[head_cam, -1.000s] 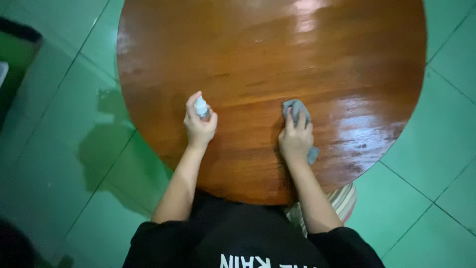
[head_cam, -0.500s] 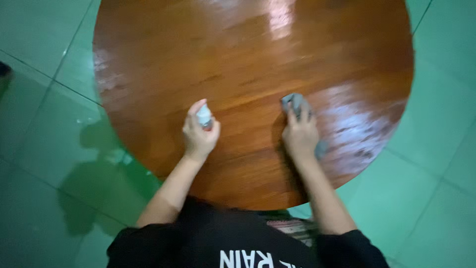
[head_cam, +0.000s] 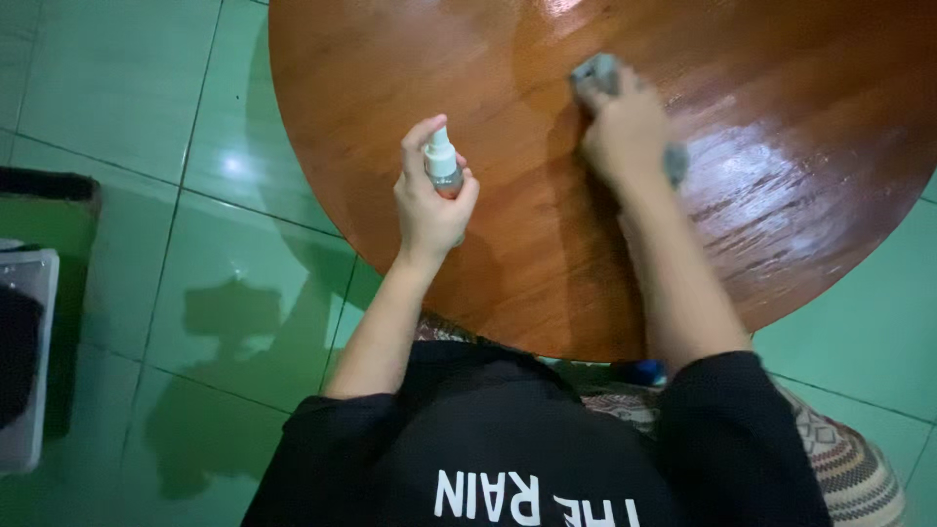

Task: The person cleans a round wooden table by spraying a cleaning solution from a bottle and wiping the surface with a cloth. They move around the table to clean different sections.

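Two hands work: our left hand grips a small spray bottle mid-frame, our right hand presses a grey cloth onto the wooden surface, upper right.

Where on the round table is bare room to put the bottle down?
Bare wood lies between the left hand with the spray bottle and the right hand on the grey cloth; also along the table left edge.
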